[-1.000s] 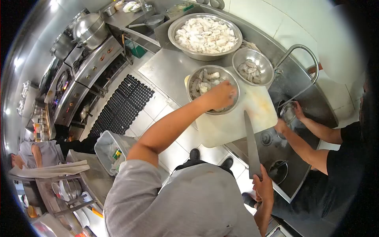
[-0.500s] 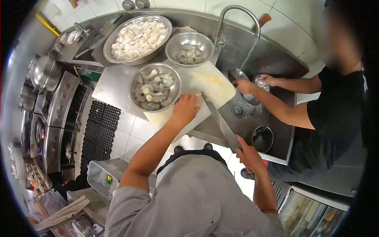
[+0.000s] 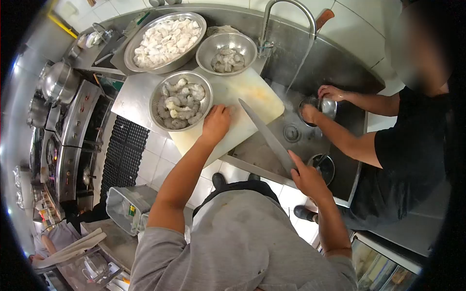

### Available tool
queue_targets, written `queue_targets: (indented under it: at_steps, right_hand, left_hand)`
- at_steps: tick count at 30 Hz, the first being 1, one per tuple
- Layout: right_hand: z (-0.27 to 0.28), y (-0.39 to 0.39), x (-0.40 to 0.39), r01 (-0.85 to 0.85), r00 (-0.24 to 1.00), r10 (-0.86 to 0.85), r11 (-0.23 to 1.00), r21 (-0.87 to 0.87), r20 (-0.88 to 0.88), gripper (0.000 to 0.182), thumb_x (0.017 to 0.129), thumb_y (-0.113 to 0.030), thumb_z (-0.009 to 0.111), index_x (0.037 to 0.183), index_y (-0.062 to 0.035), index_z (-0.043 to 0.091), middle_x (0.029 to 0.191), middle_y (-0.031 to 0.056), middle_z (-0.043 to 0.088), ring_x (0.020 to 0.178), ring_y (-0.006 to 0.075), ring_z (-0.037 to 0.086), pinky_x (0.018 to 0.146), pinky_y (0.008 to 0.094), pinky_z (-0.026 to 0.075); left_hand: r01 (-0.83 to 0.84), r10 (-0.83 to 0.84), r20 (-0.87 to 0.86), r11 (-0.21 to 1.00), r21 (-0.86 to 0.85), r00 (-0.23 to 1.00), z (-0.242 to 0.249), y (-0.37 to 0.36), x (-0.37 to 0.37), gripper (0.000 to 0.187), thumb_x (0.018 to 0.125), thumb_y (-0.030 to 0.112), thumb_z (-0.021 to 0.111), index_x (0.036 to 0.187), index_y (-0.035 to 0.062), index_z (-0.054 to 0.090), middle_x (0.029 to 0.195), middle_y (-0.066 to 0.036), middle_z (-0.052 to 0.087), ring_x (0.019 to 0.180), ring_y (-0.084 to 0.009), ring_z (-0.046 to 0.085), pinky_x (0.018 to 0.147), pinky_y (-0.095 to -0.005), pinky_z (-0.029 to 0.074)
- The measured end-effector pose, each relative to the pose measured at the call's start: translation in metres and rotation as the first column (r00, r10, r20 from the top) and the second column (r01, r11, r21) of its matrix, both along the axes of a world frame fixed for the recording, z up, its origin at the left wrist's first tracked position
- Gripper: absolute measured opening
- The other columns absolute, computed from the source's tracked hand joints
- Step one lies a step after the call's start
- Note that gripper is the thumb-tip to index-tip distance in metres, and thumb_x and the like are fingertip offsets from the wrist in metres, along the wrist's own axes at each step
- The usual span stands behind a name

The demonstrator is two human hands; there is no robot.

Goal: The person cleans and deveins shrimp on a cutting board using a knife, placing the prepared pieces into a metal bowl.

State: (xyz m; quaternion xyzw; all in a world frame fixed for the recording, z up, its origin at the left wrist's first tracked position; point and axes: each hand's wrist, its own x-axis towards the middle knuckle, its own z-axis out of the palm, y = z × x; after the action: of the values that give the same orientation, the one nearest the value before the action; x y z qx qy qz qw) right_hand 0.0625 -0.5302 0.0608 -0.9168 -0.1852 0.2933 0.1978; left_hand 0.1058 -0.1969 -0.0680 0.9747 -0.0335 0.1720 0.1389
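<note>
My right hand [image 3: 308,178] grips a large kitchen knife [image 3: 267,136], its blade pointing up and left over the white cutting board [image 3: 242,94]. At the board's left part, my left hand [image 3: 216,123] is closed with fingers curled down; whatever they may hold is hidden. Just left of it, and close to its knuckles, is a perforated metal bowl [image 3: 208,109] of raw shrimp [image 3: 182,103]. Behind the board stands a second metal bowl [image 3: 250,48] with fewer shrimp pieces [image 3: 228,60]. Beside that, a big metal basin [image 3: 200,36] holds pale cut pieces [image 3: 167,39].
On the right, a co-worker in a black shirt [image 3: 412,136] handles metal bowls [image 3: 327,107] in the sink [image 3: 272,150], under a running faucet [image 3: 310,29]. A dark pot [image 3: 324,167] sits in the sink. Left are a stove [image 3: 73,131], a floor mat [image 3: 124,150] and a grey bin [image 3: 124,206].
My left hand has moved left, away from the knife tip and towards the shrimp bowl. The knife is still in my right hand. The co-worker's hands have shifted from the water stream.
</note>
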Motion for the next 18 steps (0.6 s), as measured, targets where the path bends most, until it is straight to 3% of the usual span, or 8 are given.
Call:
queue_targets:
  at_steps: [2,5,9,12,15,18]
  right_hand:
    - [-0.001,0.002,0.002,-0.037,0.999,0.037,0.999,-0.003,0.034,0.060,0.094,-0.019,0.052,0.150,-0.0197,0.028,0.082,0.0280,0.065,0.079,0.0441,0.066,0.076,0.0530,0.051]
    - [0.001,0.005,0.007,-0.117,0.989,0.123,0.991,-0.065,0.085,0.060,0.095,-0.019,0.051,0.150,-0.0185,0.028,0.083,0.0263,0.066,0.078,0.0413,0.067,0.073,0.0529,0.052]
    - [0.003,0.005,0.010,-0.210,0.956,0.227,0.972,-0.106,0.186,0.061,0.095,-0.019,0.051,0.150,-0.0178,0.026,0.082,0.0233,0.067,0.076,0.0362,0.069,0.067,0.0513,0.053]
    - [0.006,0.003,0.015,-0.270,0.938,0.296,0.950,-0.156,0.181,0.064,0.093,-0.015,0.051,0.151,-0.0191,0.025,0.083,0.0221,0.067,0.074,0.0351,0.069,0.065,0.0491,0.054]
    - [0.021,0.009,0.019,-0.296,0.918,0.360,0.901,-0.316,0.167,0.068,0.090,-0.010,0.051,0.152,-0.0195,0.024,0.085,0.0214,0.067,0.073,0.0355,0.069,0.065,0.0478,0.054]
    - [0.027,0.014,0.023,-0.318,0.907,0.389,0.884,-0.342,0.162,0.069,0.089,-0.007,0.049,0.152,-0.0209,0.024,0.088,0.0225,0.067,0.075,0.0377,0.069,0.065,0.0480,0.054]
  left_hand:
    - [0.017,-0.021,-0.080,0.999,-0.052,0.997,0.000,0.003,0.001,0.026,0.083,0.014,0.065,0.107,0.0042,0.061,0.106,-0.012,0.059,0.102,-0.0323,0.057,0.086,-0.0435,0.050]
    - [0.025,-0.039,-0.074,0.982,-0.186,0.996,0.003,0.002,-0.001,0.024,0.083,0.012,0.065,0.106,0.0044,0.061,0.106,-0.013,0.059,0.101,-0.0339,0.057,0.087,-0.0439,0.049]
    - [0.077,-0.094,-0.068,0.972,-0.224,0.993,0.005,0.006,0.000,0.026,0.083,0.009,0.064,0.108,0.0035,0.060,0.106,-0.014,0.060,0.103,-0.0359,0.056,0.089,-0.0447,0.048]
    - [0.086,-0.113,-0.089,0.962,-0.260,0.990,0.010,0.007,0.001,0.028,0.082,0.007,0.065,0.109,0.0029,0.060,0.107,-0.014,0.060,0.104,-0.0357,0.056,0.089,-0.0441,0.047]
    - [0.099,-0.119,-0.061,0.959,-0.265,0.991,0.012,0.007,0.001,0.028,0.079,0.006,0.067,0.107,0.0023,0.061,0.108,-0.013,0.061,0.103,-0.0342,0.056,0.090,-0.0424,0.047]
    - [0.101,-0.122,-0.058,0.955,-0.279,0.991,0.011,0.007,0.001,0.028,0.079,0.005,0.067,0.107,0.0022,0.061,0.108,-0.013,0.061,0.103,-0.0343,0.056,0.090,-0.0426,0.047]
